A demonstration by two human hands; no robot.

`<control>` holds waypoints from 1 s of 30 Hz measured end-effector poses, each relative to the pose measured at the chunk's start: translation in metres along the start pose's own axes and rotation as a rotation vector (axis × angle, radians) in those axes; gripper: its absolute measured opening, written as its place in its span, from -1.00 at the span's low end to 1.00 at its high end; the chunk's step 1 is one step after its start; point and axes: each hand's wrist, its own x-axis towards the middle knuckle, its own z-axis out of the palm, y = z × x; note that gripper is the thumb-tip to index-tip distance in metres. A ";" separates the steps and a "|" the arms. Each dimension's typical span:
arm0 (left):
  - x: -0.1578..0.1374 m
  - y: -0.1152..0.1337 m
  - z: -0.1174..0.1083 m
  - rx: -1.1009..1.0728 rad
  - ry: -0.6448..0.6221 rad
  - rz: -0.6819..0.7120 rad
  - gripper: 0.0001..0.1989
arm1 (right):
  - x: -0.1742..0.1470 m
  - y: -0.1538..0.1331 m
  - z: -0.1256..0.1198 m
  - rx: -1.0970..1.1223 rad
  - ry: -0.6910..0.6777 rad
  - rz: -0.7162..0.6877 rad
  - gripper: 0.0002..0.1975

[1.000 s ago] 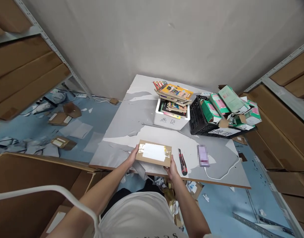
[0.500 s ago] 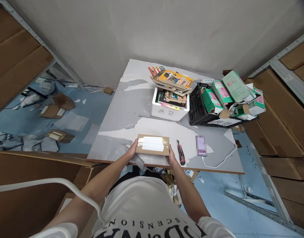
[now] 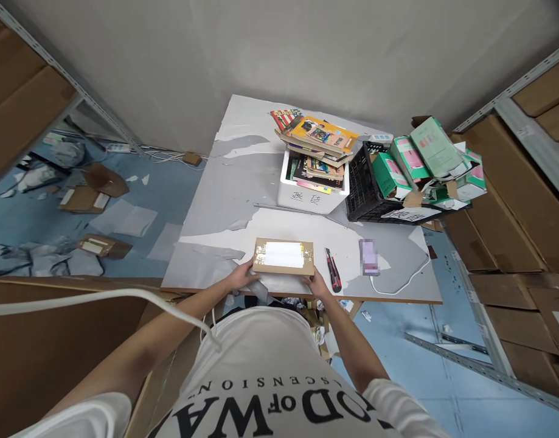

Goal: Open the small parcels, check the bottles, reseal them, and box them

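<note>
A small brown cardboard box [image 3: 283, 255] with a white label and clear tape is held near the front edge of the table. Its left front corner is in the grip of my left hand [image 3: 241, 275]. My right hand [image 3: 317, 284] grips the opposite corner, its fingertips partly hidden at the lower edge. Whether the box rests on the tabletop or is slightly raised, I cannot tell. Just right of my right hand lies a red and black utility knife [image 3: 333, 271]. A phone [image 3: 369, 258] on a white cable lies farther right.
Behind the box, a white bin [image 3: 309, 198] holds stacked books [image 3: 322, 137]. Beside it, a black crate [image 3: 364, 188] is heaped with green and pink cartons [image 3: 437, 152]. A large open carton [image 3: 69, 347] stands at left; shelves of boxes [image 3: 511, 201] rise at right.
The box has tilted, so its front side now shows, and both hands have shifted lower along its sides. The whole view has moved slightly with my head.
</note>
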 end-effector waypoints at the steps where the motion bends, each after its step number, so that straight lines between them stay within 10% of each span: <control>1: 0.000 0.000 0.003 0.014 -0.007 0.010 -0.27 | 0.000 -0.003 0.001 -0.007 0.007 0.011 -0.38; 11: 0.006 0.027 0.008 0.054 0.135 0.002 -0.22 | 0.004 -0.038 -0.004 -0.157 0.134 0.064 -0.57; 30: 0.003 -0.011 0.004 -0.017 0.170 -0.225 -0.41 | 0.001 -0.007 -0.008 -0.046 0.167 0.178 -0.59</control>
